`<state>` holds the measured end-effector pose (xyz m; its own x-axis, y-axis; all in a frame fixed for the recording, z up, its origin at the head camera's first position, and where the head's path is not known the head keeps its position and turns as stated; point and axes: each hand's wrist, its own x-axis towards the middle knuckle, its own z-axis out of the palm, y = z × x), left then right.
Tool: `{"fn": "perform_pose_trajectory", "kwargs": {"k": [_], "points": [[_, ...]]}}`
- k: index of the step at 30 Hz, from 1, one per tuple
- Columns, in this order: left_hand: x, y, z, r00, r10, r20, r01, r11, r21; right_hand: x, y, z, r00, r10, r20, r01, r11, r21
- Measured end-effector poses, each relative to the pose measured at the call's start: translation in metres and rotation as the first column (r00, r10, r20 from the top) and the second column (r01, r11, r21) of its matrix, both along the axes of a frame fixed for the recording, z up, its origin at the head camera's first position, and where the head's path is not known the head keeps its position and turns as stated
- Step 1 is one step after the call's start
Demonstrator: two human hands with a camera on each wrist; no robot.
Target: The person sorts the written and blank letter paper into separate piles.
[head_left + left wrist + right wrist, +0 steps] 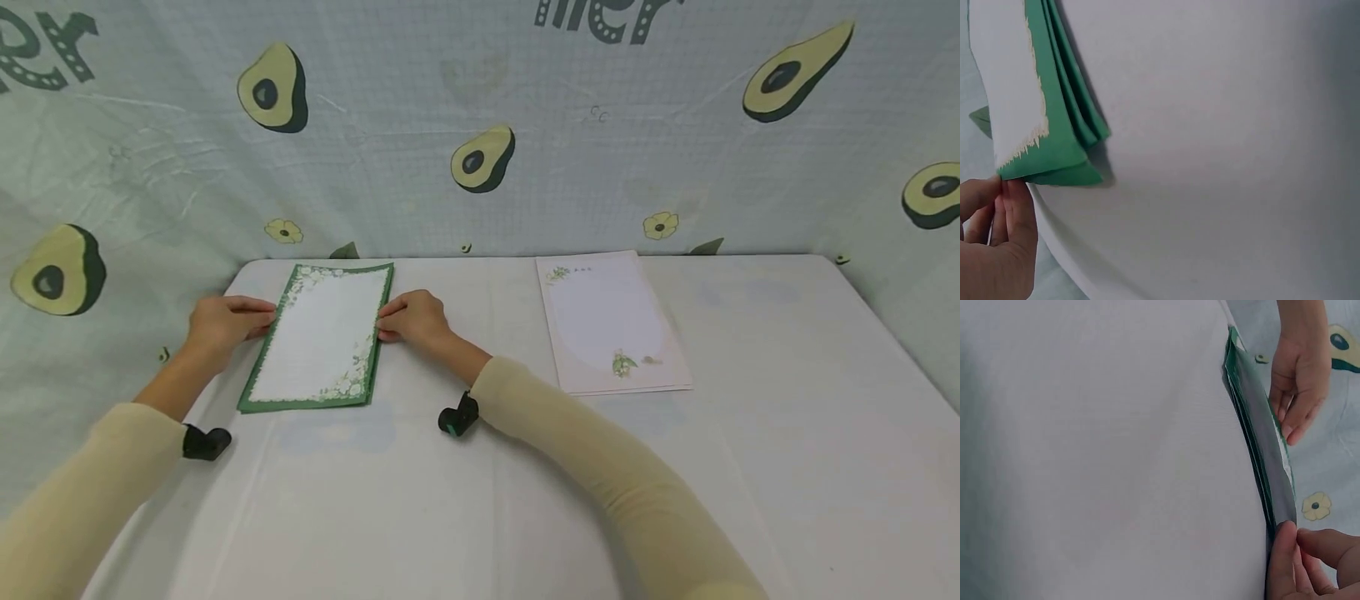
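A small stack of green-bordered paper sheets (322, 333) with white flowers lies toward the left of the table in the head view. My left hand (225, 325) pinches its left edge between thumb and fingers, and my right hand (420, 321) does the same at the right edge. Seen from the left wrist, the top sheet (1054, 137) is lifted a little, its lower layers fanned out beneath my left hand's grip. In the right wrist view, the sheets (1266, 444) appear nearly edge-on, slightly parted, with my right thumb and fingers (1284, 556) on the near edge.
Pink sheets (611, 325) with a floral print lie right of centre near the table's back edge. A white cloth covers the table (420, 500). Behind it hangs an avocado-printed curtain (390, 192). Each wrist carries a small black camera (457, 415).
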<state>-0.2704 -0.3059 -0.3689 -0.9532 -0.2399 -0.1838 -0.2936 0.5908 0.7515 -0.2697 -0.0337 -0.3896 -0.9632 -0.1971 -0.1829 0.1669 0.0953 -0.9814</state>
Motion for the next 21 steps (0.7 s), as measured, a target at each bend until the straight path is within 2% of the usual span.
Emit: {"fn": "perform_pose_trajectory", "kwargs": {"k": [5,7,10,12,15,17,19,21], "points": [[0.005,0.000,-0.001,1.000,-0.005,-0.002,0.005,1.000,-0.030,0.000,0.010,0.005,0.998,0.057,-0.023,-0.056,0.997,0.061],[0.008,0.001,0.000,1.000,-0.013,-0.009,0.012,0.998,-0.067,0.000,0.017,0.007,0.995,0.083,-0.047,-0.078,0.992,0.097],[0.011,0.004,0.001,0.998,-0.033,-0.051,0.024,0.986,-0.164,0.002,0.030,0.009,0.989,0.124,-0.084,-0.110,0.982,0.155],[0.014,0.007,0.001,0.992,-0.069,-0.108,0.041,0.969,-0.244,0.005,0.041,0.010,0.982,0.155,-0.108,-0.132,0.972,0.195],[0.018,0.015,-0.001,0.962,-0.169,-0.213,0.083,0.928,-0.363,0.012,0.061,0.012,0.967,0.213,-0.139,-0.173,0.952,0.251],[0.023,0.025,0.002,0.934,-0.255,-0.252,0.136,0.903,-0.407,0.019,0.079,0.014,0.954,0.252,-0.163,-0.198,0.937,0.289],[0.030,0.038,0.006,0.908,-0.332,-0.257,0.193,0.874,-0.446,0.026,0.100,0.017,0.938,0.290,-0.187,-0.221,0.921,0.320],[0.039,0.053,0.015,0.893,-0.388,-0.229,0.248,0.847,-0.470,0.034,0.124,0.022,0.930,0.310,-0.197,-0.234,0.913,0.335]]}}
